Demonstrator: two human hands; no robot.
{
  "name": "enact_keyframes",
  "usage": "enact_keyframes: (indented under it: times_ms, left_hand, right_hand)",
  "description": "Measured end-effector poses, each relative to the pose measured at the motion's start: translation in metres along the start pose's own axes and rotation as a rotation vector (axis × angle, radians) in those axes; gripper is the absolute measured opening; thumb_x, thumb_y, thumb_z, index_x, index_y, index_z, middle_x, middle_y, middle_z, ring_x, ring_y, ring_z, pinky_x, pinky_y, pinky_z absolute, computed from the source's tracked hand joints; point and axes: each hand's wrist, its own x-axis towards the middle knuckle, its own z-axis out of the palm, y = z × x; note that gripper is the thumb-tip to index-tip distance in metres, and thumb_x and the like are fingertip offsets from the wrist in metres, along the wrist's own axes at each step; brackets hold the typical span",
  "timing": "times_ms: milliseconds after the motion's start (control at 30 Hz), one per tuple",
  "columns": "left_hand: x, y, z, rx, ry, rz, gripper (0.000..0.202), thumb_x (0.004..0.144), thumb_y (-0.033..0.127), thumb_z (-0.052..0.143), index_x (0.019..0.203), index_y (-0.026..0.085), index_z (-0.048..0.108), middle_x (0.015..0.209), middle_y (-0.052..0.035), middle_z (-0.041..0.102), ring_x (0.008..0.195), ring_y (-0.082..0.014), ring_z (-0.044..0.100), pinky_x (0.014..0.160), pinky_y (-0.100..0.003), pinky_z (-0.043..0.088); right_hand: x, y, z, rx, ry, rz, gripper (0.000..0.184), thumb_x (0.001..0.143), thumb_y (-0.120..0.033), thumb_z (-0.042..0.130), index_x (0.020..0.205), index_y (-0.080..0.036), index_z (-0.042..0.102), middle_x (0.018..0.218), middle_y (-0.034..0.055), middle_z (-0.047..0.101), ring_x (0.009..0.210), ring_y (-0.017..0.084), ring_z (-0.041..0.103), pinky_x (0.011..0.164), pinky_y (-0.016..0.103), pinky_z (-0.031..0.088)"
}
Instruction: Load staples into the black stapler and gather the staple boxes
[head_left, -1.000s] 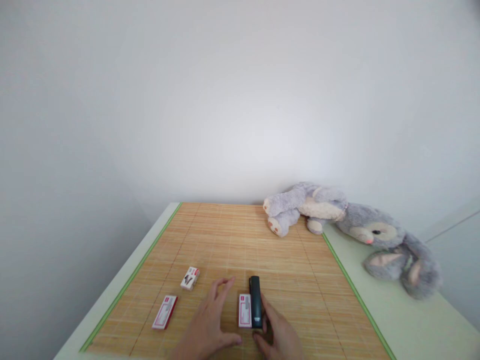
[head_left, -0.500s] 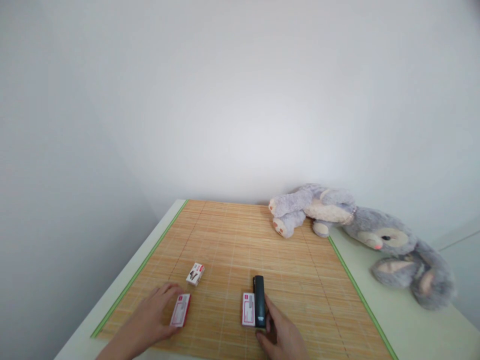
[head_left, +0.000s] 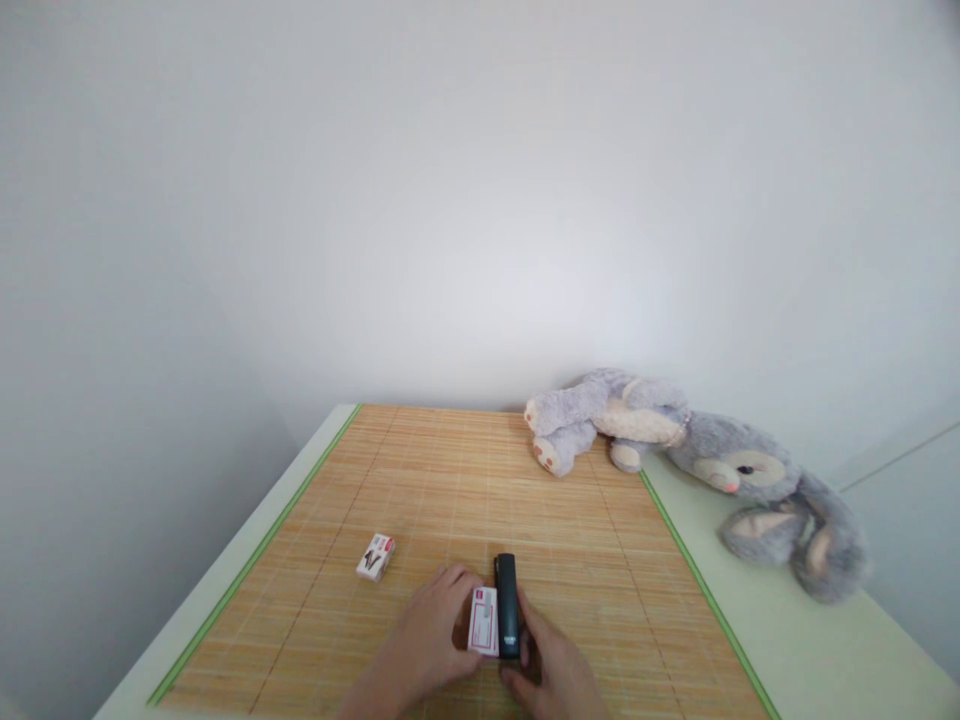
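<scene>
A black stapler (head_left: 508, 603) lies on the bamboo mat (head_left: 450, 480) near its front edge. My right hand (head_left: 553, 672) grips the stapler's near end from the right, fingers curled against it. A flat red-and-white box (head_left: 484, 620) sits flush against the stapler's left side. My left hand (head_left: 424, 650) holds this box from the left, with the fingers bent over its edge. Whether a second flat box lies under it is hidden. A small white-and-red box (head_left: 376, 556) rests alone further left on the mat.
The mat covers a pale green table (head_left: 795, 630) set against a white wall. A grey plush rabbit (head_left: 705, 460) lies at the back right, partly on the mat's corner. The table's front and left edges are close to my hands.
My left hand went left to the flat box near the mat's left side, then came back to the stapler. That box is gone from its old spot. My right hand stayed on the stapler.
</scene>
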Motion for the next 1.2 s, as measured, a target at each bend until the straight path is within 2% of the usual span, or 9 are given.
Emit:
enact_keyframes:
  times_ms: [300, 433, 500, 533, 600, 700, 900, 1033, 1200]
  left_hand:
    - [0.006, -0.005, 0.026, -0.013, 0.049, 0.001, 0.031, 0.069, 0.021, 0.069, 0.099, 0.025, 0.063, 0.105, -0.0041, 0.068, 0.097, -0.0233, 0.064, 0.086, -0.033, 0.05]
    - [-0.003, -0.01, 0.022, -0.024, 0.059, -0.003, 0.089, 0.058, 0.041, 0.09, 0.139, 0.026, 0.057, 0.144, -0.0111, 0.059, 0.131, -0.0348, 0.055, 0.112, -0.046, 0.045]
    - [-0.009, -0.022, 0.011, -0.062, 0.158, -0.023, 0.106, 0.062, 0.057, 0.089, 0.154, 0.029, 0.045, 0.158, -0.0112, 0.047, 0.144, -0.0353, 0.045, 0.12, -0.049, 0.038]
    - [-0.012, -0.032, 0.003, -0.084, 0.247, -0.057, 0.092, 0.073, 0.062, 0.08, 0.153, 0.03, 0.047, 0.156, -0.0094, 0.049, 0.143, -0.0323, 0.046, 0.121, -0.048, 0.038]
    - [-0.018, -0.057, -0.019, -0.101, 0.475, -0.189, 0.052, 0.094, 0.063, 0.054, 0.13, 0.028, 0.066, 0.137, -0.0074, 0.064, 0.129, -0.0278, 0.058, 0.114, -0.045, 0.044]
    - [-0.025, -0.1, -0.053, -0.101, 0.669, -0.454, 0.057, 0.09, 0.071, 0.051, 0.11, 0.022, 0.072, 0.104, -0.0081, 0.074, 0.101, -0.0301, 0.067, 0.095, -0.047, 0.053]
    - [-0.016, -0.135, -0.063, -0.247, 0.541, -0.463, 0.055, 0.079, 0.068, 0.064, 0.104, 0.021, 0.078, 0.091, -0.0056, 0.08, 0.087, -0.029, 0.074, 0.082, -0.04, 0.056]
    - [0.017, -0.114, -0.028, -0.364, 0.427, -0.358, 0.059, 0.083, 0.064, 0.062, 0.116, 0.018, 0.078, 0.106, -0.0087, 0.082, 0.096, -0.028, 0.075, 0.09, -0.039, 0.057]
    - [0.049, -0.078, 0.008, -0.483, 0.262, -0.247, 0.057, 0.086, 0.06, 0.06, 0.118, 0.016, 0.078, 0.105, -0.01, 0.082, 0.087, -0.0271, 0.076, 0.075, -0.036, 0.058]
  right_hand:
    - [0.001, -0.016, -0.002, -0.048, 0.017, 0.036, 0.085, 0.077, -0.017, 0.062, 0.159, -0.027, 0.044, 0.12, 0.0072, 0.075, 0.108, 0.027, 0.07, 0.094, 0.033, 0.052]
    - [0.0, -0.016, -0.001, -0.008, 0.013, 0.048, 0.092, 0.077, -0.018, 0.064, 0.164, -0.027, 0.034, 0.132, 0.0082, 0.072, 0.113, 0.027, 0.07, 0.096, 0.033, 0.052]
    - [-0.001, -0.016, -0.001, 0.004, 0.01, 0.063, 0.099, 0.075, -0.019, 0.066, 0.166, -0.027, 0.029, 0.14, 0.0092, 0.068, 0.118, 0.028, 0.069, 0.099, 0.035, 0.052]
    - [-0.001, -0.017, -0.001, 0.0, 0.009, 0.074, 0.102, 0.073, -0.019, 0.068, 0.166, -0.027, 0.028, 0.143, 0.0097, 0.066, 0.121, 0.029, 0.067, 0.101, 0.036, 0.051]
    - [-0.002, -0.02, -0.001, -0.023, 0.015, 0.1, 0.104, 0.072, -0.019, 0.07, 0.167, -0.027, 0.026, 0.147, 0.0098, 0.064, 0.128, 0.031, 0.065, 0.103, 0.037, 0.05]
    - [-0.001, -0.028, -0.002, -0.054, 0.016, 0.134, 0.104, 0.073, -0.022, 0.073, 0.166, -0.028, 0.026, 0.144, 0.009, 0.066, 0.128, 0.033, 0.065, 0.102, 0.037, 0.05]
    - [0.005, -0.032, -0.005, -0.082, 0.005, 0.157, 0.108, 0.072, -0.027, 0.079, 0.166, -0.026, 0.027, 0.132, 0.0104, 0.074, 0.12, 0.034, 0.07, 0.096, 0.038, 0.052]
    - [0.008, -0.032, -0.007, -0.102, 0.007, 0.156, 0.109, 0.071, -0.028, 0.08, 0.166, -0.024, 0.028, 0.126, 0.0103, 0.076, 0.115, 0.033, 0.072, 0.093, 0.036, 0.052]
    - [0.011, -0.041, -0.009, -0.125, 0.018, 0.152, 0.107, 0.07, -0.026, 0.079, 0.165, -0.023, 0.03, 0.119, 0.0102, 0.079, 0.11, 0.033, 0.074, 0.089, 0.035, 0.053]
